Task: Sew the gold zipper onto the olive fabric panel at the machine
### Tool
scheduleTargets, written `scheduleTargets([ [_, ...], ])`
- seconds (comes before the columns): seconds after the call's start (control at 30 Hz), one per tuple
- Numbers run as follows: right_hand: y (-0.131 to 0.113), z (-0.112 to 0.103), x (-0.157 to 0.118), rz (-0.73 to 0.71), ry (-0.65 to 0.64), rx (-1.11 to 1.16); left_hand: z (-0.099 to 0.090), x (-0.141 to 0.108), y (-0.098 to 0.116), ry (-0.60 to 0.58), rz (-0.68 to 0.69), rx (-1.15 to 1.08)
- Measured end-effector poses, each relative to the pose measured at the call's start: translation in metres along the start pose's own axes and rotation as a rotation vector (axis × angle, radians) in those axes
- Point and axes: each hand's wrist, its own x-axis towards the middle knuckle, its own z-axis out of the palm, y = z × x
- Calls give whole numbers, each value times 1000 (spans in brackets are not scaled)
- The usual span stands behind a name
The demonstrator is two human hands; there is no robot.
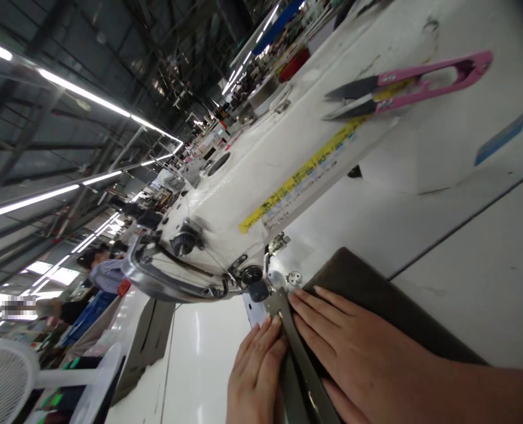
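Observation:
A white sewing machine crosses the view at a slant, with its needle area just beyond my fingertips. Under and in front of it lies dark olive fabric, with a narrow folded strip running toward me. My left hand rests on the strip's left side, its fingers bent and close together. On the fabric right of the strip my right hand lies flat, fingers stretched toward the needle area. Pink-handled thread snips rest on the machine arm beside a yellow measuring tape.
White tabletop extends on both sides of the fabric. Stacked dark pieces lie at its left edge. A white fan stands at the lower left, and a person in a striped top is beyond it.

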Motion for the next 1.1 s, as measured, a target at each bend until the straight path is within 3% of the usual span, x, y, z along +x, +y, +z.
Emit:
scheduleTargets([
  [0.27,0,15,-11,-154,58,-96,12,4,23,157,-97,58],
  [0.47,3,21,-18,-263,13,-198,16,3,30,224,-176,63],
  [0.77,4,15,-17,-307,-33,-221,20,5,36,163,-215,67],
  [0.97,22,28,-9,-292,-75,-201,19,19,20,85,-251,11],
  [1.1,31,29,3,-302,-72,-215,26,26,10,138,-261,5],
])
